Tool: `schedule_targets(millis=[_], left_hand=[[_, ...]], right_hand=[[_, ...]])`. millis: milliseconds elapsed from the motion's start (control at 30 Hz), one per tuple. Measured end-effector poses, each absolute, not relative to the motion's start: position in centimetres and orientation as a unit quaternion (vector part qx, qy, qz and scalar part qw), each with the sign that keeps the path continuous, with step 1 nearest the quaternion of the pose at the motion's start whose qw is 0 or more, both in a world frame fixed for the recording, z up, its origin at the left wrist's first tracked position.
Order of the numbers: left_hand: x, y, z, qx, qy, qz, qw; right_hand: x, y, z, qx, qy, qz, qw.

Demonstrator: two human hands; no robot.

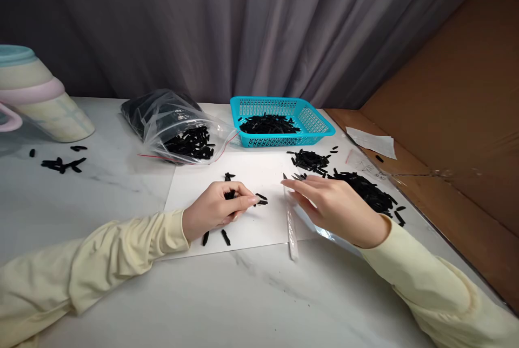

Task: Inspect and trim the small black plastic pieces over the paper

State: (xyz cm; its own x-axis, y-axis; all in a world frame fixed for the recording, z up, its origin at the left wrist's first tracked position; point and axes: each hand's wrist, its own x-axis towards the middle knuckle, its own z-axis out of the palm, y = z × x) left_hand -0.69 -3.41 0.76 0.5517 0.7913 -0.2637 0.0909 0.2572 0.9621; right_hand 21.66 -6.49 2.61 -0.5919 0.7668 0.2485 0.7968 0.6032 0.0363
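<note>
Over a white sheet [251, 234], my left hand [221, 205] is closed in a pinch, its fingertips touching or just beside small black pieces [262, 198]. Whether a piece is between the fingers is too small to tell. More black pieces lie under and below that hand. My right hand [330, 202] reaches in from the right, fingers bent, at the top of a thin clear-wrapped stick [291, 232]. Dark pointed tips show by its fingertips; what it grips is mostly hidden. Beside it is a heap of black pieces [365, 191].
Behind stand a blue basket [279, 141] and an open clear bag [162, 121], both holding black pieces. A smaller pile [310, 160] lies before the basket. At left are a tumbler [44, 99] and loose pieces [62, 165]. A cardboard wall [458, 94] bounds the right.
</note>
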Motion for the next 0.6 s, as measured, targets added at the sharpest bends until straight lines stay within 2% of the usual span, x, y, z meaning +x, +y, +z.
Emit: schedule_targets(millis=[67,133,300,367,433,500,600], left_hand=[[-0.7,-3.4,0.8,0.548,0.400,0.256,0.689],[-0.7,-3.4,0.8,0.550,0.400,0.253,0.688],[-0.6,-3.5,1.0,0.550,0.403,0.246,0.689],[-0.6,-3.5,1.1,0.545,0.404,0.246,0.693],[-0.6,-3.4,1.0,0.541,0.403,0.247,0.696],[-0.6,-3.4,0.9,0.540,0.398,0.250,0.698],[-0.6,-3.3,0.8,0.542,0.395,0.255,0.697]], right_hand=[[22.2,-6.2,2.9,-0.391,-0.905,-0.165,-0.036],[22.1,-5.9,2.8,-0.334,-0.909,-0.220,-0.116],[21.8,-4.4,2.4,-0.245,-0.921,-0.252,-0.167],[22.1,-3.9,2.6,-0.235,-0.934,-0.230,-0.139],[22.5,-4.0,3.0,-0.249,-0.950,-0.177,-0.061],[22.7,-4.7,3.5,-0.293,-0.952,-0.070,0.057],[22.5,-6.2,3.8,-0.410,-0.871,0.167,0.214]])
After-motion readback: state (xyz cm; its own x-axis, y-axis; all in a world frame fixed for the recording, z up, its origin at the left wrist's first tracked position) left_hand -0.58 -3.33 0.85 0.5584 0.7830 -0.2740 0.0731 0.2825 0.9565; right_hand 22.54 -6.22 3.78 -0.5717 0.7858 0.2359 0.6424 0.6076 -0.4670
